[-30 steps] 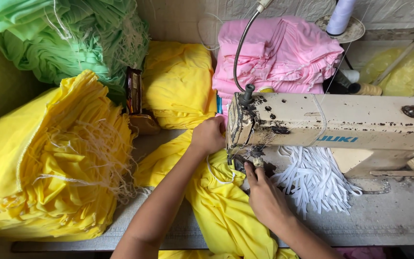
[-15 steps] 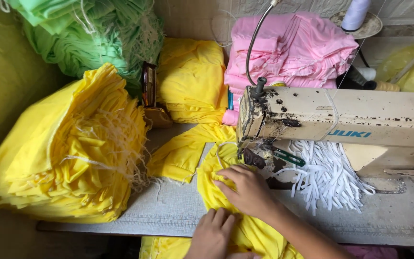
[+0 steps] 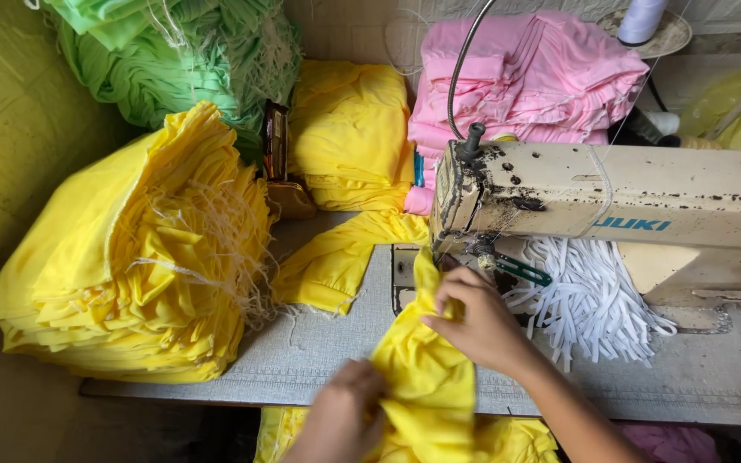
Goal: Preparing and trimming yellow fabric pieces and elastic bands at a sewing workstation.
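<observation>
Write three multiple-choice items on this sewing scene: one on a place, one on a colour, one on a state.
1. Where does the white elastic lie?
A. under the machine arm
B. on the green stack
C. on the floor

2. What colour is the cloth in the hands?
A. pink
B. yellow
C. green

3. How is the right hand placed?
A. flat on the bare table
B. lifted off everything
C. pinching the cloth near the needle

Answers:
1 A, the strips spread below the machine.
2 B, it matches the yellow stack.
3 C, its fingers close on the fold; the left hand grips lower.
</observation>
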